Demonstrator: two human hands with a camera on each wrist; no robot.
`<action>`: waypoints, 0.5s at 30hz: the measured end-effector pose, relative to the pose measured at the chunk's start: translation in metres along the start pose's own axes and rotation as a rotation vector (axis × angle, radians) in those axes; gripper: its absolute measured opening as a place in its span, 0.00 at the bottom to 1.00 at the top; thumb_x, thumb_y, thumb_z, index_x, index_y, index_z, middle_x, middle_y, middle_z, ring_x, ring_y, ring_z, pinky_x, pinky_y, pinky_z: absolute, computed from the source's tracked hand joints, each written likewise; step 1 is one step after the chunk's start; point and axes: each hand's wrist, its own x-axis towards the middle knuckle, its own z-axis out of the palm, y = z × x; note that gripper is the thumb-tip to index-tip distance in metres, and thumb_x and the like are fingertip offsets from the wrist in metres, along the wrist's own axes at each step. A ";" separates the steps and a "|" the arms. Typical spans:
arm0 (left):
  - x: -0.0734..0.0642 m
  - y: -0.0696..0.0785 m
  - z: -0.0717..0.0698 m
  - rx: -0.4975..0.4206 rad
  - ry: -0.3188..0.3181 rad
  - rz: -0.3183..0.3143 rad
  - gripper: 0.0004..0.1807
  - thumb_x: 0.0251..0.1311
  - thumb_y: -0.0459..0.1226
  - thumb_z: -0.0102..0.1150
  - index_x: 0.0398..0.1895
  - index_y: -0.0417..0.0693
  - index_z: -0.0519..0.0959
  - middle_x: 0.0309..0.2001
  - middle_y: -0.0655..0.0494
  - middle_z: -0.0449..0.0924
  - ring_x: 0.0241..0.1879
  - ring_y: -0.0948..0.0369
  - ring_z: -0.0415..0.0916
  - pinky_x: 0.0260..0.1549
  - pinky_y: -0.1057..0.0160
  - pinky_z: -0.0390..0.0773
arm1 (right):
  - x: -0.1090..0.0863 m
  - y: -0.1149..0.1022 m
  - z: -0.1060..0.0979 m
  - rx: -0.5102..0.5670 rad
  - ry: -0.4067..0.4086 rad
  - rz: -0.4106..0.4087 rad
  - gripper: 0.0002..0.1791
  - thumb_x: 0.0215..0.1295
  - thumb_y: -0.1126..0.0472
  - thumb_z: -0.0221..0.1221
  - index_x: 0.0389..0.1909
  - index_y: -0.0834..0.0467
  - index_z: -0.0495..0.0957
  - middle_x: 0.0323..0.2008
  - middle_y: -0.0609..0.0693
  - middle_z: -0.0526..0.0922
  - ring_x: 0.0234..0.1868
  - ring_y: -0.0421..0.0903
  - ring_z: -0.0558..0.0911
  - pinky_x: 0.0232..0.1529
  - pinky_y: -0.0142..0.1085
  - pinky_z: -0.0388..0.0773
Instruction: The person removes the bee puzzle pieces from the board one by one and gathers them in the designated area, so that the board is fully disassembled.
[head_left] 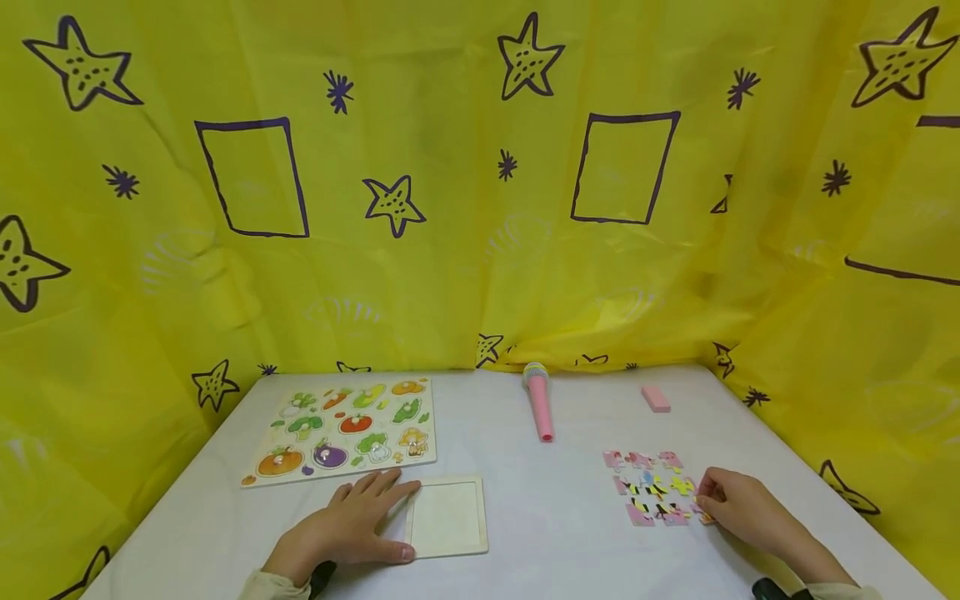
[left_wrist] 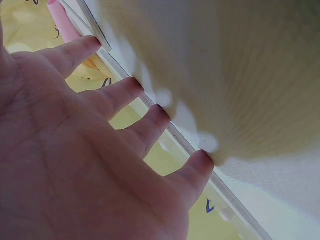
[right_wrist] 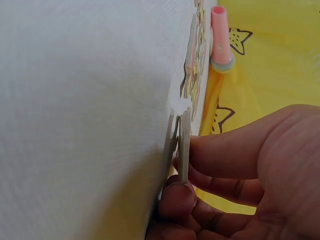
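My left hand (head_left: 348, 523) lies with spread, nearly straight fingers at the left side of a small, pale wooden puzzle tray (head_left: 447, 518). Its thumb and index finger reach the tray's left edge; in the left wrist view the fingertips (left_wrist: 202, 159) are at the edge of a thin board. At the right, my right hand (head_left: 742, 507) pinches a thin puzzle piece (right_wrist: 184, 150) between thumb and fingers, close over the white table. Beside that hand lie several pink and yellow puzzle pieces (head_left: 641, 507), laid out in loose rows with gaps.
A vegetable peg board (head_left: 341, 477) lies beyond my left hand. Near the back are a pink toy microphone (head_left: 541, 407) and a small pink block (head_left: 656, 398). A yellow patterned curtain (head_left: 450, 275) surrounds the white table (head_left: 555, 508) at the back and sides.
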 end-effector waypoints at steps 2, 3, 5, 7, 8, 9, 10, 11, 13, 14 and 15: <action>0.001 -0.001 -0.001 0.004 0.002 0.002 0.53 0.56 0.68 0.72 0.81 0.54 0.69 0.82 0.37 0.57 0.79 0.32 0.50 0.70 0.20 0.45 | 0.000 0.000 0.000 0.004 -0.005 0.002 0.07 0.71 0.68 0.66 0.35 0.60 0.76 0.25 0.47 0.72 0.29 0.46 0.71 0.29 0.35 0.67; 0.001 0.000 -0.001 0.005 0.005 0.006 0.53 0.56 0.68 0.72 0.81 0.54 0.68 0.82 0.37 0.57 0.80 0.32 0.50 0.70 0.20 0.45 | 0.001 0.000 -0.001 0.004 -0.008 0.002 0.07 0.72 0.68 0.66 0.35 0.60 0.76 0.25 0.47 0.72 0.29 0.46 0.71 0.29 0.35 0.68; 0.002 -0.002 -0.002 0.017 0.010 0.025 0.53 0.57 0.68 0.71 0.81 0.54 0.68 0.82 0.36 0.57 0.79 0.31 0.50 0.70 0.19 0.46 | 0.001 0.000 -0.002 0.006 -0.009 0.000 0.07 0.72 0.68 0.66 0.35 0.60 0.76 0.25 0.47 0.73 0.29 0.46 0.71 0.29 0.35 0.68; 0.003 -0.002 -0.003 0.017 0.011 0.027 0.53 0.57 0.68 0.72 0.81 0.54 0.67 0.82 0.35 0.56 0.79 0.31 0.50 0.69 0.19 0.46 | 0.002 -0.001 -0.003 0.006 -0.012 -0.004 0.07 0.72 0.68 0.65 0.36 0.60 0.76 0.25 0.47 0.73 0.29 0.46 0.71 0.29 0.35 0.68; 0.003 -0.001 -0.004 0.016 0.011 0.027 0.53 0.57 0.67 0.72 0.81 0.54 0.67 0.82 0.35 0.56 0.79 0.31 0.50 0.69 0.19 0.46 | 0.003 -0.001 -0.004 0.004 -0.013 -0.007 0.07 0.72 0.68 0.65 0.36 0.60 0.76 0.25 0.47 0.73 0.29 0.46 0.71 0.29 0.35 0.68; 0.003 0.000 -0.004 0.012 0.010 0.027 0.53 0.57 0.66 0.73 0.81 0.54 0.67 0.82 0.35 0.56 0.79 0.31 0.50 0.69 0.19 0.45 | 0.003 -0.001 -0.005 0.006 -0.014 -0.005 0.07 0.72 0.67 0.65 0.36 0.60 0.76 0.25 0.47 0.73 0.29 0.46 0.71 0.29 0.35 0.68; 0.003 -0.001 -0.004 0.016 0.011 0.034 0.53 0.58 0.66 0.72 0.81 0.54 0.67 0.81 0.35 0.56 0.79 0.30 0.50 0.69 0.18 0.46 | 0.004 -0.002 -0.006 0.008 -0.013 -0.007 0.06 0.73 0.67 0.65 0.36 0.60 0.77 0.25 0.47 0.73 0.29 0.46 0.71 0.29 0.35 0.68; 0.003 -0.001 -0.005 0.015 0.011 0.033 0.53 0.58 0.67 0.72 0.81 0.54 0.67 0.81 0.35 0.56 0.79 0.30 0.50 0.69 0.18 0.46 | 0.005 -0.002 -0.007 0.014 -0.013 -0.010 0.06 0.73 0.67 0.64 0.36 0.61 0.77 0.25 0.47 0.74 0.29 0.46 0.72 0.29 0.35 0.68; 0.004 -0.001 -0.005 0.014 0.012 0.030 0.53 0.57 0.68 0.72 0.81 0.54 0.68 0.81 0.35 0.57 0.79 0.31 0.51 0.69 0.18 0.46 | 0.006 -0.003 -0.010 0.027 -0.010 -0.023 0.06 0.74 0.66 0.64 0.37 0.61 0.78 0.25 0.47 0.74 0.29 0.47 0.72 0.28 0.35 0.68; 0.004 -0.002 -0.005 0.015 0.013 0.035 0.53 0.57 0.69 0.71 0.81 0.54 0.67 0.81 0.35 0.57 0.79 0.31 0.51 0.69 0.18 0.47 | 0.008 -0.005 -0.012 0.037 -0.005 -0.026 0.05 0.75 0.66 0.63 0.37 0.62 0.78 0.25 0.47 0.75 0.28 0.47 0.73 0.28 0.35 0.69; 0.005 -0.002 -0.006 0.015 0.011 0.038 0.53 0.57 0.69 0.70 0.81 0.54 0.67 0.81 0.35 0.57 0.79 0.31 0.51 0.69 0.18 0.47 | 0.010 -0.007 -0.015 0.040 0.004 -0.032 0.05 0.76 0.65 0.62 0.38 0.62 0.79 0.25 0.47 0.75 0.29 0.47 0.73 0.28 0.35 0.70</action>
